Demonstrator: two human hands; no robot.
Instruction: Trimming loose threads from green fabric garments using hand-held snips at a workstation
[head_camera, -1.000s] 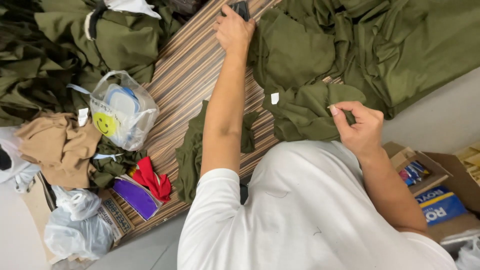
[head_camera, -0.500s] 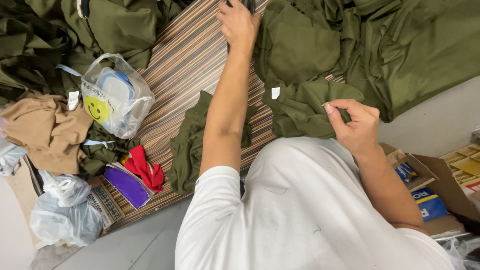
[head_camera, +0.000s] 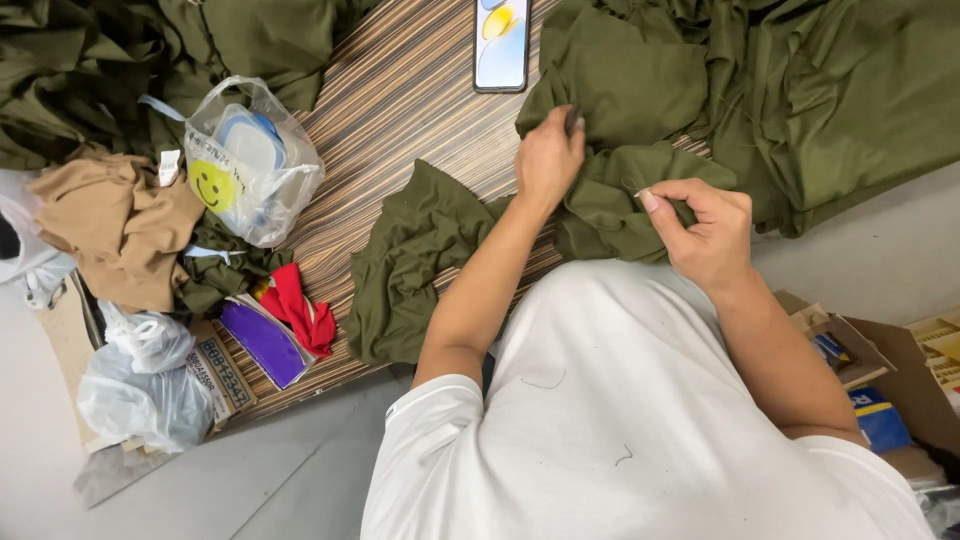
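Both hands work one olive-green fabric piece (head_camera: 610, 205) that lies bunched at the near edge of the striped tabletop (head_camera: 400, 110), close to the body so it can be reached. The left hand (head_camera: 548, 160) is closed, gripping a fold of the cloth from above, seemingly to steady it. The right hand (head_camera: 705, 230) pinches the cloth's edge between thumb and curled fingers. A phone (head_camera: 502, 42) lies face up just beyond, and another olive cloth (head_camera: 410, 265) sits beside the left forearm.

Matt olive cloth (head_camera: 620, 200) lies on a striped wood-grain tabletop (head_camera: 400, 110) beside a glossy phone (head_camera: 501, 40).
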